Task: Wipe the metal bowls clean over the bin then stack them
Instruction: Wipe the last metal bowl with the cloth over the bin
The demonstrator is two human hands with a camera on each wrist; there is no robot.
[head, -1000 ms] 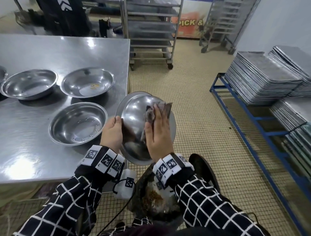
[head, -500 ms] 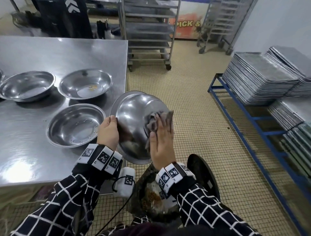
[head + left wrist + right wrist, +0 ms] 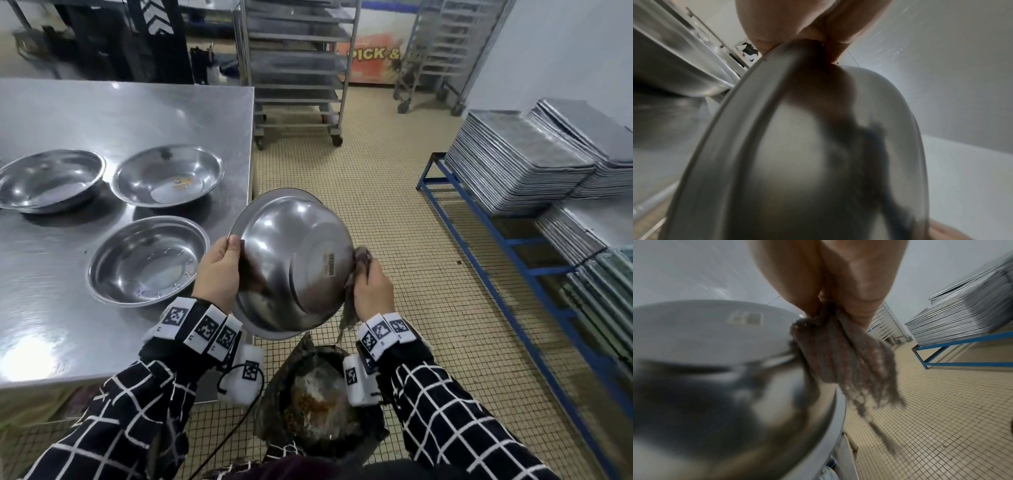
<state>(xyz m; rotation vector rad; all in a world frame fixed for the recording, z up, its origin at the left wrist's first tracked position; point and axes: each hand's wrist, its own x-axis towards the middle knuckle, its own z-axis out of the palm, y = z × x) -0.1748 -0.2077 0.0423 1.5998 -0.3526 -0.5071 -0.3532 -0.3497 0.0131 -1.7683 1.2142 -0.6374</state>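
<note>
A metal bowl hangs tilted over the bin, its underside and a barcode label facing me. My left hand grips its left rim, thumb on the outside; in the left wrist view the fingers pinch the blurred bowl rim. My right hand holds a grey-brown cloth against the bowl's right edge. In the right wrist view the cloth hangs bunched from the fingers beside the bowl. Three more bowls sit on the steel table.
The far middle bowl holds a few crumbs. The bin, lined with a dark bag, contains food scraps. A blue rack with stacked metal trays runs along the right. Wheeled tray racks stand at the back on the tiled floor.
My right hand slid with the cloth from the middle of the bowl to its right edge and its fingers curled round the cloth. The bowl tipped, showing its labelled base.
</note>
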